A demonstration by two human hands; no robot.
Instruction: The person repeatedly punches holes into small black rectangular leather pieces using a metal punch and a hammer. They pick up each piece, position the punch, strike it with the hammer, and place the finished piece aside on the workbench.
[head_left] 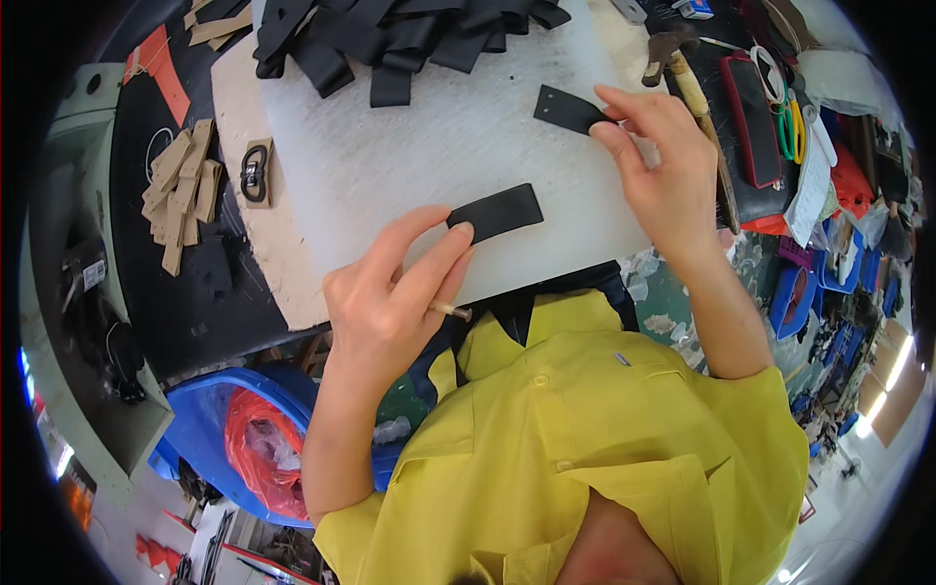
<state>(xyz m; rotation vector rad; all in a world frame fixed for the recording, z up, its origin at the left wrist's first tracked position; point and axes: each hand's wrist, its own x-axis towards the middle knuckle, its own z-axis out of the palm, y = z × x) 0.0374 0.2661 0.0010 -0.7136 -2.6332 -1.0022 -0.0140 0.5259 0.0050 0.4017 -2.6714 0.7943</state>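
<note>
The left hand pinched one end of a plain black strip with its fingertips, while a thin rod-like tool jutted from beneath its curled fingers. The right hand grasped the end of a holed black strip between thumb and fingers. Both strips were over the white board; whether either touched it could not be told. With only an end of each gripped, a strip could slip or twist, and the loosely tucked tool might drop or scuff the plain one. Farther out, black strips lay heaped at the board's far edge, with tan pieces to the left. A white label and a paper sheet showed no clearly legible writing.
</note>
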